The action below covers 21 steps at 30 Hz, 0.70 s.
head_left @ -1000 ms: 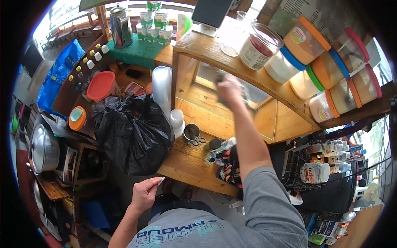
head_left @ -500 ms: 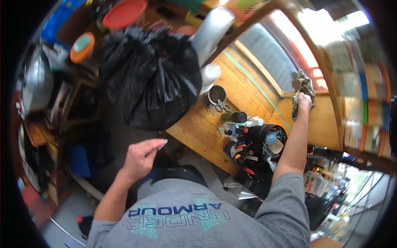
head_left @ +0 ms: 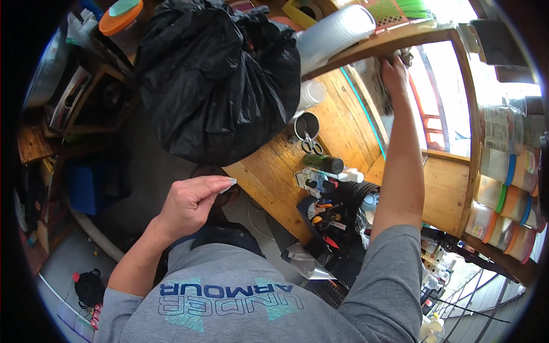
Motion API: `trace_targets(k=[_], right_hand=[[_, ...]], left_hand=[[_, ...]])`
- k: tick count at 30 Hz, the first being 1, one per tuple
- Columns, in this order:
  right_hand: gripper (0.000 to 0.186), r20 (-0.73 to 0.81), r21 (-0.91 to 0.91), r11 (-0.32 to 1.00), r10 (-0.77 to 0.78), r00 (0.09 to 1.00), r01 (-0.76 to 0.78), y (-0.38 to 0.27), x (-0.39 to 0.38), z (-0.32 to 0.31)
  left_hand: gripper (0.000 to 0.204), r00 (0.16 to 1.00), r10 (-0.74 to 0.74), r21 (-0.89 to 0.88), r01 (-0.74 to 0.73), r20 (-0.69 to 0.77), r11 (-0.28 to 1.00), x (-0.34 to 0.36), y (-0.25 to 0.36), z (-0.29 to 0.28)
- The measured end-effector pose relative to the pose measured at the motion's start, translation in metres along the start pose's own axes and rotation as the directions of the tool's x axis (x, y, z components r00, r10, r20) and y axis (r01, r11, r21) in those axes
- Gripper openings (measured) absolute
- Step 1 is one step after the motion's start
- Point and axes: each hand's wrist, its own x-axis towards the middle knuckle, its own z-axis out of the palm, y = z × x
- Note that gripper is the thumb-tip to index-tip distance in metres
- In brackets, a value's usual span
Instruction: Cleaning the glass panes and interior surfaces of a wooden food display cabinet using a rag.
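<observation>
My right arm stretches up to the far right, into the wooden-framed opening. There my right hand (head_left: 394, 75) is closed on a crumpled grey-brown rag (head_left: 376, 86), part of it hanging below the fingers beside the frame. Close to my body, my left hand (head_left: 190, 208) pinches a small whitish scrap (head_left: 230, 184) between thumb and fingers; I cannot make out its kind. Beyond the left hand is a large black plastic bag (head_left: 217, 86), apart from it. The wooden counter (head_left: 269, 183) runs between the bag and my right arm.
On the counter are a metal cup (head_left: 307, 124), scissors (head_left: 311, 146), a dark green cylinder (head_left: 323, 163) and a holder with tools (head_left: 323, 214). Stacked clear cups (head_left: 337, 35) lie on the shelf above. Lidded containers (head_left: 503, 220) line the right shelf.
My right hand has moved with the rag from the opening's lower right corner to its upper left. My left hand keeps its pinch. The view has shifted.
</observation>
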Motion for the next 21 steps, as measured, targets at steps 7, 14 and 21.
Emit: trace_targets(k=[7, 14, 21], right_hand=[[0.029, 0.066, -0.183, 0.974, -0.124, 0.990, 0.134, 0.194, -0.103, -0.032], [0.032, 0.058, 0.014, 0.958, 0.287, 0.956, -0.288, 0.156, -0.149, -0.044], [0.036, 0.061, 0.147, 0.984, 0.091, 0.994, -0.099, 0.107, -0.084, -0.021]], left_hand=[[0.028, 0.999, 0.036, 0.055, -0.035, -0.029, 0.998, -0.026, -0.020, -0.022], [0.025, 0.997, 0.022, -0.033, -0.025, -0.075, 0.999, -0.045, -0.026, -0.037], [0.023, 0.994, 0.100, -0.051, -0.102, -0.039, 0.993, -0.041, -0.016, -0.029]])
